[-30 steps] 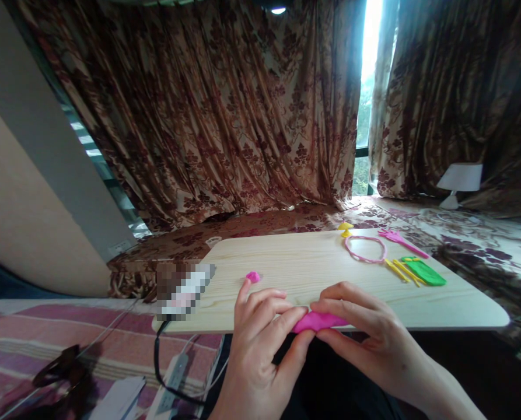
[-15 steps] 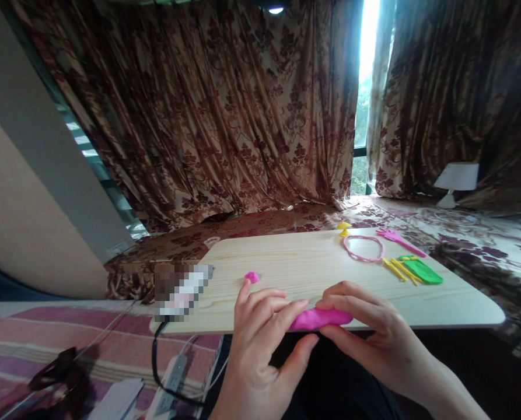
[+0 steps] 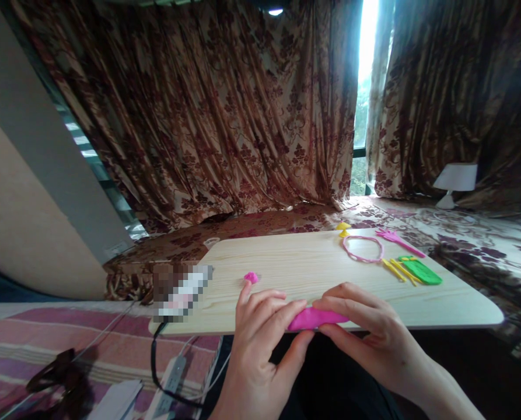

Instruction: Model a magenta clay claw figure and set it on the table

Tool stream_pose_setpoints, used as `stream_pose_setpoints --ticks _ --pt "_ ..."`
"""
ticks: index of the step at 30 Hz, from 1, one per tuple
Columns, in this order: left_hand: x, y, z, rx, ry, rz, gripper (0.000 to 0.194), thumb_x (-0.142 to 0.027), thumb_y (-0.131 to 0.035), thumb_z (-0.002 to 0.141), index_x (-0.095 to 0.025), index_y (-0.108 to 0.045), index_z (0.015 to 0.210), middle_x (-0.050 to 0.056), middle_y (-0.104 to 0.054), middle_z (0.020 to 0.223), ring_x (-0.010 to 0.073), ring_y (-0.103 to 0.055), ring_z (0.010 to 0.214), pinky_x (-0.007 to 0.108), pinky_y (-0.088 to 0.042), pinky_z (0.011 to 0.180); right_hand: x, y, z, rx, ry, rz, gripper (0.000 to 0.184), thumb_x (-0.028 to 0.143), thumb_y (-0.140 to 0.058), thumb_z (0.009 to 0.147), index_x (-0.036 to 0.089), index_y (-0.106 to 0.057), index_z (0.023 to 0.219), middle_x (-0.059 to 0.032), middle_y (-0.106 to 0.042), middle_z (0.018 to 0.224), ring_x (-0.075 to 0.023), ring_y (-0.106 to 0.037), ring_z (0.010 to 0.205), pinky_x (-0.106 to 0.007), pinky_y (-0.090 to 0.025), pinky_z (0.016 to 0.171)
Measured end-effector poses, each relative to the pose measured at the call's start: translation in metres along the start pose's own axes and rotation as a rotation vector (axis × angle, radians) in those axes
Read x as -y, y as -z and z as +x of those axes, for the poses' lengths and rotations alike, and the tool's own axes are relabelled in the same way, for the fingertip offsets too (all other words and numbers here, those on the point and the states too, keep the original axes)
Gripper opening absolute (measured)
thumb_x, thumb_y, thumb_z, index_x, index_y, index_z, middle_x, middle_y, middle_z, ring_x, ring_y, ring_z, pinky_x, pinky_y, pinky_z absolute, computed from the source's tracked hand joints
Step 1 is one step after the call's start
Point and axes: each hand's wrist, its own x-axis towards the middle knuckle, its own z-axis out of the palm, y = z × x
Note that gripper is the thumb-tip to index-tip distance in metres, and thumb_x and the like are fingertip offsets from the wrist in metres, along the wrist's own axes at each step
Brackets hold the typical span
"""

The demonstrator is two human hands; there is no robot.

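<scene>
A thick pink roll of modelling clay [image 3: 316, 318] lies at the near edge of the pale wooden table [image 3: 286, 256]. My left hand [image 3: 264, 344] has its thumb and index finger closed on the roll's left end, its other fingers stretched over the tabletop. On the right end, my right hand [image 3: 369, 326] pinches the clay between thumb and fingers. Just beyond my left fingertips sits a small pink clay lump [image 3: 251, 277].
Toward the back right are a yellow mushroom-like piece [image 3: 343, 229], a pink clay ring [image 3: 344, 248], a pink hand-shaped piece [image 3: 400, 242], yellow sticks [image 3: 398, 270] and a flat green piece [image 3: 424, 273]. A blurred-out object [image 3: 184, 294] with a black cable lies at the left edge.
My left thumb has come up against the underside of the clay roll. The right fingers have slid slightly left along it. The other pieces on the table stay put.
</scene>
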Motion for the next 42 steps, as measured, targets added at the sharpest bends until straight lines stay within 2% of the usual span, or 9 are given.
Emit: stream_pose_setpoints --ticks 5,9,17,23,29,33,37,40,42 --pt "0.001 0.0 0.002 0.008 -0.011 -0.008 0.029 -0.012 -0.059 0.077 -0.023 -0.057 0.103 0.002 -0.063 0.091 0.0196 -0.051 0.102 0.052 -0.022 0.106 -0.001 0.0 -0.001 0.008 -0.005 -0.012 0.032 0.016 -0.056 0.084 0.025 -0.057 0.115 -0.004 -0.06 0.093 -0.0157 -0.057 0.084 -0.027 -0.047 0.072" --pt "0.0 0.002 0.002 0.024 -0.006 -0.011 0.026 -0.012 -0.058 0.077 -0.024 -0.058 0.101 0.002 -0.063 0.088 0.0199 -0.052 0.101 0.053 -0.022 0.105 -0.001 -0.001 -0.001 0.044 -0.026 -0.01 0.025 0.017 -0.054 0.086 0.024 -0.06 0.109 -0.0032 -0.06 0.09 -0.0145 -0.057 0.082 -0.025 -0.046 0.071" --pt "0.0 -0.003 0.001 -0.034 0.015 -0.039 0.032 -0.014 -0.062 0.075 -0.024 -0.058 0.105 0.002 -0.061 0.091 0.0191 -0.051 0.102 0.051 -0.024 0.105 -0.002 0.0 0.0 0.023 -0.004 -0.01 0.025 0.016 -0.054 0.086 0.024 -0.06 0.109 -0.0026 -0.06 0.09 -0.0137 -0.056 0.081 -0.025 -0.045 0.07" --pt "-0.003 -0.003 0.003 -0.057 0.019 -0.016 0.022 -0.013 -0.063 0.075 -0.024 -0.061 0.093 -0.001 -0.062 0.083 0.0175 -0.052 0.097 0.051 -0.02 0.107 -0.007 -0.001 -0.002 0.016 -0.018 -0.022 0.026 0.017 -0.055 0.086 0.025 -0.06 0.11 -0.0026 -0.06 0.089 -0.0139 -0.055 0.08 -0.026 -0.045 0.069" --pt "0.003 -0.001 0.003 -0.05 0.0 -0.03 0.032 -0.014 -0.064 0.074 -0.025 -0.058 0.104 0.0 -0.062 0.089 0.0182 -0.051 0.101 0.051 -0.022 0.106 -0.011 0.005 -0.006 -0.006 -0.031 -0.052 0.028 0.018 -0.057 0.084 0.027 -0.06 0.111 -0.0027 -0.058 0.092 -0.0144 -0.055 0.083 -0.026 -0.045 0.069" --pt "0.006 0.001 0.002 -0.049 0.001 -0.023 0.027 -0.011 -0.061 0.076 -0.026 -0.06 0.098 -0.002 -0.062 0.083 0.0171 -0.052 0.1 0.05 -0.022 0.107 -0.012 0.009 -0.009 -0.017 -0.036 -0.063 0.029 0.018 -0.057 0.084 0.028 -0.061 0.112 -0.0034 -0.058 0.093 -0.0149 -0.055 0.083 -0.026 -0.045 0.067" --pt "0.009 0.001 -0.001 -0.036 -0.002 -0.033 0.036 -0.013 -0.063 0.075 -0.026 -0.057 0.108 0.0 -0.062 0.091 0.0184 -0.05 0.104 0.051 -0.022 0.107 -0.012 0.011 -0.009 -0.018 -0.035 -0.068 0.029 0.018 -0.057 0.084 0.028 -0.061 0.111 -0.0034 -0.058 0.092 -0.0148 -0.055 0.082 -0.026 -0.045 0.067" --pt "0.01 0.002 -0.002 -0.034 -0.008 -0.014 0.026 -0.011 -0.061 0.076 -0.027 -0.061 0.096 -0.001 -0.061 0.083 0.0182 -0.051 0.102 0.051 -0.021 0.107 -0.013 0.011 -0.009 -0.022 -0.032 -0.072 0.029 0.018 -0.057 0.084 0.028 -0.061 0.111 -0.0033 -0.059 0.092 -0.0145 -0.056 0.082 -0.026 -0.045 0.067" --pt "0.01 0.002 -0.001 -0.046 -0.01 -0.004 0.026 -0.012 -0.062 0.075 -0.027 -0.062 0.096 -0.001 -0.061 0.084 0.0184 -0.051 0.102 0.052 -0.02 0.107 -0.013 0.01 -0.008 -0.023 -0.027 -0.073 0.03 0.018 -0.058 0.084 0.028 -0.061 0.111 -0.0028 -0.059 0.092 -0.0142 -0.056 0.082 -0.026 -0.045 0.069"
